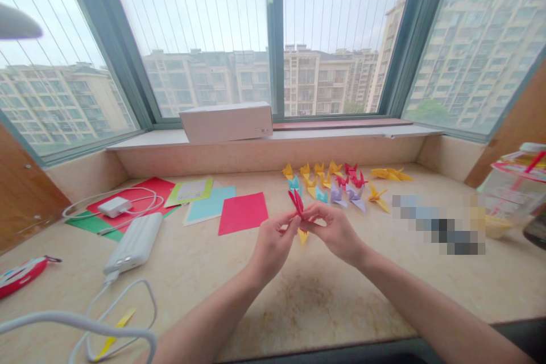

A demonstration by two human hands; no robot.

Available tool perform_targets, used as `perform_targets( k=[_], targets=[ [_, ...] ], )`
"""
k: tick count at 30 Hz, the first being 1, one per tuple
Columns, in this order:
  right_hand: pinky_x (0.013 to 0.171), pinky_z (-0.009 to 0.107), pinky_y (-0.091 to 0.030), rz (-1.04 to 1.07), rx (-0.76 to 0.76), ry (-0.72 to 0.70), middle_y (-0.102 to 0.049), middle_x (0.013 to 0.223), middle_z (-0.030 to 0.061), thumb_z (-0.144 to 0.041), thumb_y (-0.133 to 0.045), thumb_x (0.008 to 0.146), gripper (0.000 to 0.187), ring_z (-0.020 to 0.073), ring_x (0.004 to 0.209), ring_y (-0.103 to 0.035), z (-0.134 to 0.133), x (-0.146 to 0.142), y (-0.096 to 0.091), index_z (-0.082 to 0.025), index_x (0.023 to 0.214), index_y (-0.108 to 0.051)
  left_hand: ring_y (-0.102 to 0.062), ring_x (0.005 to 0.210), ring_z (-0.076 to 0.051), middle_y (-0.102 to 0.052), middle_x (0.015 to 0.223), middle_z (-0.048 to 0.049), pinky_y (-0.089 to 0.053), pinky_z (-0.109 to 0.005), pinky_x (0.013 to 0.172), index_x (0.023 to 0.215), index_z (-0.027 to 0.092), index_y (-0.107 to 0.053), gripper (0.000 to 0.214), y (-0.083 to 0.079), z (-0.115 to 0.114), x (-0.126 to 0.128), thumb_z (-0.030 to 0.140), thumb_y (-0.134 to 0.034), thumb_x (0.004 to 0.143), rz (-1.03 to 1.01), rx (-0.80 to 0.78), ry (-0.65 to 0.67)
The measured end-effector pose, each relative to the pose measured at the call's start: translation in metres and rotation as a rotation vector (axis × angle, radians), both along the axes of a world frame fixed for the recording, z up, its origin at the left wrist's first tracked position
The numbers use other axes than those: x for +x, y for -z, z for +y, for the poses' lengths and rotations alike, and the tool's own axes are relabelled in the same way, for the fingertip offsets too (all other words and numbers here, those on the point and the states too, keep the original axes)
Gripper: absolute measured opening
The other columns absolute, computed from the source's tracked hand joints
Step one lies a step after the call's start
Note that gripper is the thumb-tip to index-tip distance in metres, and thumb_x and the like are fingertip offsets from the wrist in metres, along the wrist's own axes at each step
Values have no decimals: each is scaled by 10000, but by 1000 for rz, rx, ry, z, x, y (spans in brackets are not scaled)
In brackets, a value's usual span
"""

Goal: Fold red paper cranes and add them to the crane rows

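Between my two hands is a red folded-paper crane (296,201), narrow and pointed at the top, held above the stone counter. My left hand (277,238) pinches it from the left with thumb and fingers. From the other side my right hand (331,229) grips it too, fingertips pressed together. My fingers hide its lower part. Just behind stand several finished paper cranes: yellow ones (335,168), red ones (357,180), lilac ones (355,196) and light-blue ones (322,195). A yellow point (303,236) shows directly below my fingers.
A red paper square (243,213) lies left of my hands, beside light-blue sheets (213,202) and a yellow-green packet (189,191). Further left are a white power bank (134,243), a charger (114,207) and cables. A plastic cup (514,193) stands right; a white box (227,123) sits on the sill.
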State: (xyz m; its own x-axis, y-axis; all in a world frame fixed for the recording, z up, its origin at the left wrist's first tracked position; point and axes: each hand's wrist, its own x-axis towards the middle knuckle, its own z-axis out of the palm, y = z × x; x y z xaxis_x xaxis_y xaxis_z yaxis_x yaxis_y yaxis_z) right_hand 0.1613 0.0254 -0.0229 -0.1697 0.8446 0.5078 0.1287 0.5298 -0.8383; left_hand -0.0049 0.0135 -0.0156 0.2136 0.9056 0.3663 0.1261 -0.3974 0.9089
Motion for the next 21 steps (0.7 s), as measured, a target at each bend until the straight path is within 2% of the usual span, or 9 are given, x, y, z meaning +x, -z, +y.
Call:
perform_targets(
  k=[3,8,11,17,21],
  targets=[
    [739,331,-544,57,-55,-71,-701,870,25,-360,-776,773,181,182,795,-663,4,4,1,-208,850,-712,-708,908,-248,-747,1092,-97,-599,-328,721,1133,178,-732,322,-1,1,-1,332,-619,874,-3,-29,40],
    [792,333,-558,51,-64,-144,-728,893,42,-334,-762,788,165,187,844,-683,5,7,-3,-201,882,-733,-699,864,-227,-758,1027,-88,-590,-305,688,1093,179,-749,291,2,6,-4,312,-600,881,-25,-27,78],
    [806,357,-568,24,-63,-90,-745,898,58,-329,-717,824,189,198,836,-699,2,6,-6,-189,950,-722,-689,875,-224,-753,1039,-85,-584,-301,683,1116,195,-741,295,2,7,-4,311,-561,913,-16,7,57],
    [787,362,-561,-60,74,75,-749,916,69,-248,-645,860,160,197,806,-691,-2,0,-4,-186,994,-705,-665,996,-223,-725,1123,-87,-512,-337,912,1065,232,-766,236,2,7,-4,249,-583,918,28,211,-26],
    [765,348,-559,-69,101,91,-746,931,69,-276,-643,873,166,198,808,-688,-1,-1,0,-191,1000,-709,-676,977,-211,-734,1082,-74,-516,-319,890,1053,246,-768,223,5,9,-5,213,-615,893,35,240,-25]
  ],
)
